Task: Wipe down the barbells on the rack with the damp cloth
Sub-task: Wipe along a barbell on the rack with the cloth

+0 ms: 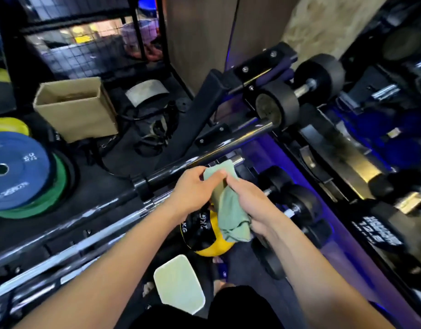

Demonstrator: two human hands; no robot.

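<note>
Head view: both my hands hold the green cloth [231, 205] in front of me, above the barbells. My left hand [193, 188] pinches its upper end — thumb and fingers curled onto the fabric. My right hand [250, 200] grips the cloth lower down, fingers wrapped round it; the loose end hangs bunched below my right palm. The cloth is not on any bar. Nearest barbell [204, 153] — dark sleeve, lying on the rack [219, 96] just beyond my left hand, running up to the right. A chrome bar [86, 241] lies below my left forearm. A black-and-yellow medicine ball [204, 236] marked 2KG sits under the cloth. Blue plate [17, 172] stacked on a green one, far left. Cardboard box [76, 108] behind them.
</note>
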